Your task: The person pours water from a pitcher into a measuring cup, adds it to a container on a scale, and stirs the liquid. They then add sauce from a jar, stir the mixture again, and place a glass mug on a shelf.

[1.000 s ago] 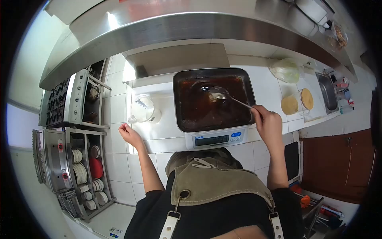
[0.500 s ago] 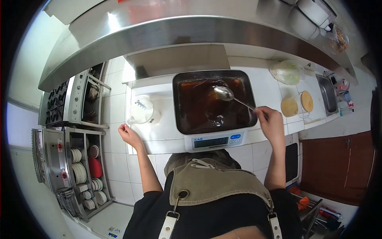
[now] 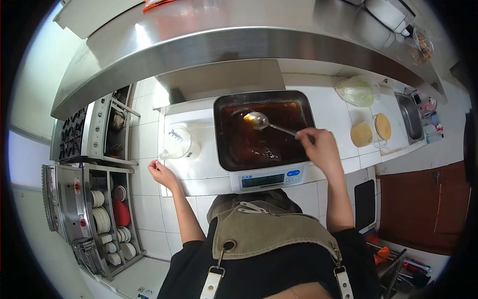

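Observation:
My right hand (image 3: 319, 148) is closed on the handle of a metal spoon (image 3: 257, 120). The spoon's bowl is in the dark red-brown liquid (image 3: 244, 144), left of the middle. The liquid fills a dark rectangular baking pan (image 3: 217, 130), which rests on a white digital scale (image 3: 304, 169). The scale's display is too blurred to read. My left hand (image 3: 163, 175) is held at the counter's front left edge, fingers curled together, with nothing visible in them. Just beyond it stands a clear measuring jug (image 3: 191, 149) with blue markings, its handle turned toward the hand but apart from it.
A steel shelf (image 3: 239, 42) spans above the counter's back. To the right are a bagged cabbage (image 3: 356, 91), a jar with a round lid (image 3: 361, 134) and a sink (image 3: 409, 117). A stove (image 3: 74, 132) and a rack of plates (image 3: 107, 214) stand at left.
My right hand has moved left, carrying the spoon's bowl left through the liquid. The left hand stays nearly where it was, beside the jug.

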Demonstrator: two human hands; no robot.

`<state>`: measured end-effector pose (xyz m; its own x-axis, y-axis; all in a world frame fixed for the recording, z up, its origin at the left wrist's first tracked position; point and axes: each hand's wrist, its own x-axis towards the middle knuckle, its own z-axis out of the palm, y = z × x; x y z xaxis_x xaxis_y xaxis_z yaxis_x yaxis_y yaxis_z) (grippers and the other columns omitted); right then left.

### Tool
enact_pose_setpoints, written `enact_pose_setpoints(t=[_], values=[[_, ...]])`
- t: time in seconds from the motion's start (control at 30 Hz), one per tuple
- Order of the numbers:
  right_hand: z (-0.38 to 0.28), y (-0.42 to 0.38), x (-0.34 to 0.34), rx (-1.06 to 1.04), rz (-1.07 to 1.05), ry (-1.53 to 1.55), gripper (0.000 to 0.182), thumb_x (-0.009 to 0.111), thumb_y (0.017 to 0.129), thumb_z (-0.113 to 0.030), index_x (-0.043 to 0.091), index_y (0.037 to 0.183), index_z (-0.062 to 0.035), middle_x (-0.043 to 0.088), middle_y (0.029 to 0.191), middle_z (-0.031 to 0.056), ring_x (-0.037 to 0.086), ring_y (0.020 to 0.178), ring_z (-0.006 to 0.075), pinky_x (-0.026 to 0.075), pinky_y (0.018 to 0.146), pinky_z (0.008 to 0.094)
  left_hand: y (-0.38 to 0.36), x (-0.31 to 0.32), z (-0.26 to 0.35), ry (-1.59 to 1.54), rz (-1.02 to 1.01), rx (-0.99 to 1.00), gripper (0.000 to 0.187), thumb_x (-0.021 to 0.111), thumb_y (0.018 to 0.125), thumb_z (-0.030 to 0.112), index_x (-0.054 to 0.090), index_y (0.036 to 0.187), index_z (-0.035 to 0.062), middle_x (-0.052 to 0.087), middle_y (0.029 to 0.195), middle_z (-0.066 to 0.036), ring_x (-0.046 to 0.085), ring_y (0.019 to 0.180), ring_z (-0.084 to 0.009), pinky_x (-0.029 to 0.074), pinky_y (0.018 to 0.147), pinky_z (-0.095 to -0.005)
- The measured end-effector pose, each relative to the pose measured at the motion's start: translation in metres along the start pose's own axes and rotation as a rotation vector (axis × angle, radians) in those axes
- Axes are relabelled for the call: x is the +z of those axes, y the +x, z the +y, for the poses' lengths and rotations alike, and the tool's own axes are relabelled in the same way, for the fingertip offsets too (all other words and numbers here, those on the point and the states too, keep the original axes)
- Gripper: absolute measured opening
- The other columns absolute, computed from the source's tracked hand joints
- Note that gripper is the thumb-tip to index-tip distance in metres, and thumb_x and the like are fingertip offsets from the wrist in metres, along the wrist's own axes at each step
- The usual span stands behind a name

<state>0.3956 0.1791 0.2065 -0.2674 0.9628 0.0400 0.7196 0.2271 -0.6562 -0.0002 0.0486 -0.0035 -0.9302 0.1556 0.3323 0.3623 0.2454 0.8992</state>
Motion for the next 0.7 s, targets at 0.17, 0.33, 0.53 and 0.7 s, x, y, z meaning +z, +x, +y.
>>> enact_pose_setpoints(t=[0.17, 0.33, 0.53, 0.7], values=[[0.024, -0.004, -0.041, 0.11, -0.015, -0.008, 0.017, 0.058, 0.081, -0.013, 0.069, 0.081, 0.0001, 0.064, 0.069, 0.0183, 0.062, 0.059, 0.0255, 0.047, 0.062, 0.0336, 0.001, -0.003, 0.004, -0.004, -0.006, -0.032, 0.014, 0.045, 0.089, 0.008, 0.051, 0.093, -0.0036, 0.056, 0.091, -0.013, 0.053, 0.082, -0.0238, 0.044, 0.076, -0.0338], [0.031, -0.022, -0.047, 0.05, -0.107, 0.073, 0.018, 0.059, 0.082, -0.013, 0.068, 0.079, 0.0027, 0.065, 0.069, 0.0166, 0.061, 0.061, 0.02, 0.047, 0.065, 0.0301, -0.001, -0.001, 0.004, -0.011, 0.009, -0.019, 0.014, 0.045, 0.089, 0.009, 0.051, 0.093, -0.0033, 0.055, 0.09, -0.012, 0.053, 0.082, -0.0235, 0.044, 0.076, -0.0332], [0.008, 0.001, -0.004, 0.033, -0.165, 0.06, 0.019, 0.06, 0.082, -0.016, 0.069, 0.08, 0.0004, 0.065, 0.067, 0.0153, 0.062, 0.062, 0.0229, 0.048, 0.064, 0.0302, 0.001, 0.0, 0.003, 0.012, -0.002, -0.019, 0.014, 0.045, 0.09, 0.009, 0.051, 0.093, -0.0032, 0.055, 0.09, -0.012, 0.053, 0.081, -0.0235, 0.044, 0.076, -0.0334], [0.018, 0.021, -0.013, -0.027, -0.018, 0.086, 0.022, 0.058, 0.083, -0.018, 0.069, 0.08, 0.0013, 0.064, 0.066, 0.0164, 0.059, 0.057, 0.0236, 0.046, 0.06, 0.0306, 0.0, -0.002, 0.007, 0.003, 0.0, -0.013, 0.013, 0.045, 0.089, 0.008, 0.051, 0.091, -0.003, 0.055, 0.089, -0.012, 0.053, 0.08, -0.0236, 0.044, 0.075, -0.0333]])
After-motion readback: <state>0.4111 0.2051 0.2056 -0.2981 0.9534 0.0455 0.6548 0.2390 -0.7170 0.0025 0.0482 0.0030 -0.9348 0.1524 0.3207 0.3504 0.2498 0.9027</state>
